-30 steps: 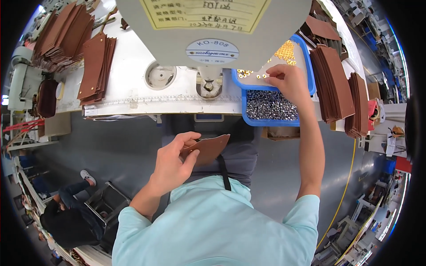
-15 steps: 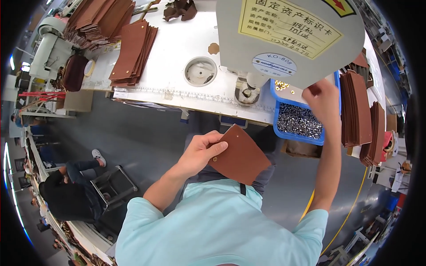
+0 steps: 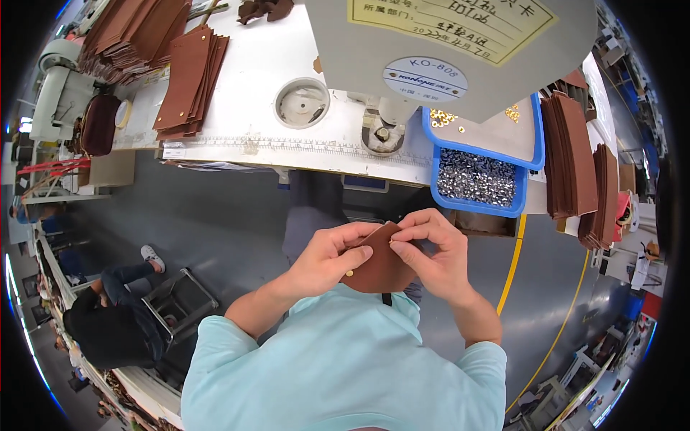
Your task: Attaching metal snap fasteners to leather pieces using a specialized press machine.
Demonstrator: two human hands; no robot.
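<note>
A worker in a pale blue shirt (image 3: 345, 359) holds a brown leather piece (image 3: 384, 276) in both hands over the lap, just below the edge of a white table (image 3: 237, 100). The left hand (image 3: 325, 260) grips its left side, thumb on the near face, close to a gold stud (image 3: 350, 273). The right hand (image 3: 435, 257) pinches the top corner in a narrow grip; whether a fitting also sits between those fingertips is too small to tell. Above, on the table, a blue tray (image 3: 540, 136) holds gold fittings (image 3: 443, 117), beside a blue bin (image 3: 521, 192) of dark studs (image 3: 474, 176). Leather stacks (image 3: 571, 158) flank a grey machine (image 3: 334, 61). At lower left, a person in black (image 3: 108, 323) sits near a metal-framed stool (image 3: 180, 302).
</note>
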